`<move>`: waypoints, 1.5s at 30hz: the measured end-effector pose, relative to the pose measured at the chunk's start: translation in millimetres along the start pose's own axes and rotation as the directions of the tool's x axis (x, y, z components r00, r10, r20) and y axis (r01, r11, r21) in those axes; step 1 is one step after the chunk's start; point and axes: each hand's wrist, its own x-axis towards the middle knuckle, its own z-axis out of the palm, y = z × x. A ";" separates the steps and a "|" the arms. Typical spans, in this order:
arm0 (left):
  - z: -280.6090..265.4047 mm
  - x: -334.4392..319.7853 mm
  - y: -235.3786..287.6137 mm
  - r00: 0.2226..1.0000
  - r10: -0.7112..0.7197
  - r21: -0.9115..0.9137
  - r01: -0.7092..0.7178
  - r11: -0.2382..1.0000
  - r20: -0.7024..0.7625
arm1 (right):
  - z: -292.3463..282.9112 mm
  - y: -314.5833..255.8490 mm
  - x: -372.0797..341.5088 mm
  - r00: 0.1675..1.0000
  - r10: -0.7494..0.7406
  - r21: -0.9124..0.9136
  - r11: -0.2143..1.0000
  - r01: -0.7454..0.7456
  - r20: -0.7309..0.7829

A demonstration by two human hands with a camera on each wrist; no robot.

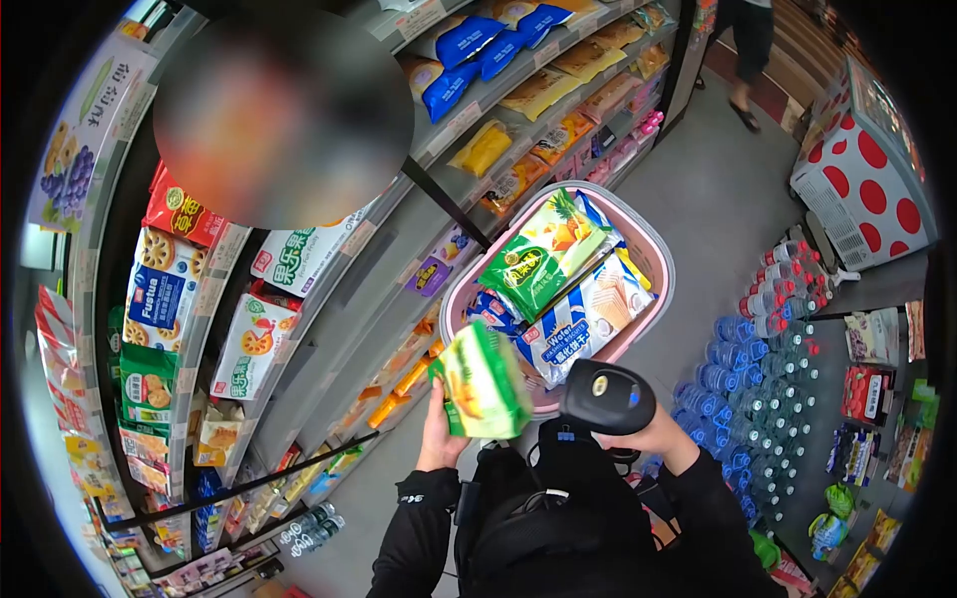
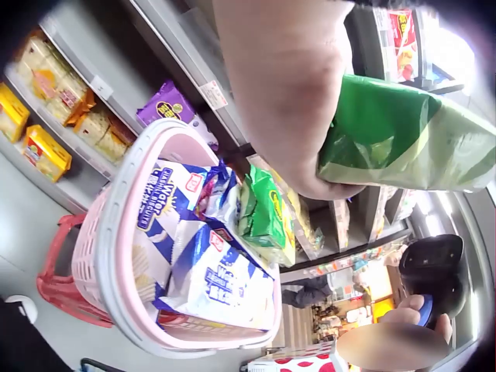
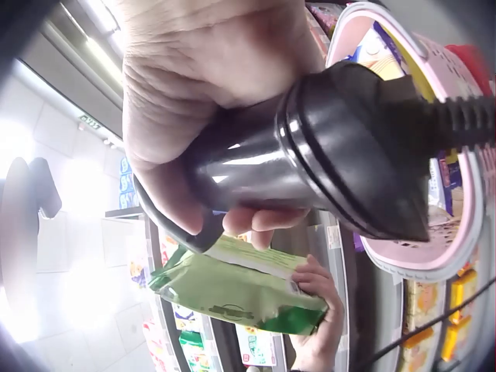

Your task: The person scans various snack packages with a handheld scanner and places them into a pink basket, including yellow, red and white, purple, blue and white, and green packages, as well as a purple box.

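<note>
The left hand grips a green and yellow snack package by its side, just outside the pink basket's near rim. In the left wrist view the same green package hangs from the fingers. A black handheld scanner is held in the right hand; in the right wrist view the fingers curl round its handle. The pink basket holds a green fruit-pictured package, blue and white wafer packages and other packets.
Shelves of packaged snacks rise on the left and ahead. Packs of bottled water stand on the floor at the right, below a red-dotted white box. A person's legs are at the top right.
</note>
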 end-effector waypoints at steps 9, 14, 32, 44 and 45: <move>-27.1 19.9 -16.7 0.994 0.023 0.245 0.004 0.970 -0.107 | -15.6 25.2 15.0 1.000 0.015 0.018 1.000 -0.015 0.027; -28.7 37.6 17.6 0.983 0.182 0.544 -0.141 0.827 -0.021 | -8.0 36.3 30.9 0.997 0.071 0.068 0.995 -0.073 0.022; -31.4 17.8 112.0 0.884 0.313 0.685 -0.467 0.558 0.348 | 103.3 33.6 107.3 0.944 -0.028 -0.032 0.999 0.018 -0.328; -150.0 -43.9 173.4 0.910 0.406 0.605 -0.373 0.704 0.088 | 207.4 34.6 161.5 0.994 0.109 -0.367 0.924 -0.109 -0.019; -156.2 -50.5 177.9 0.911 0.409 0.574 -0.366 0.733 0.059 | 217.0 32.6 166.7 0.992 0.122 -0.404 0.909 -0.100 0.029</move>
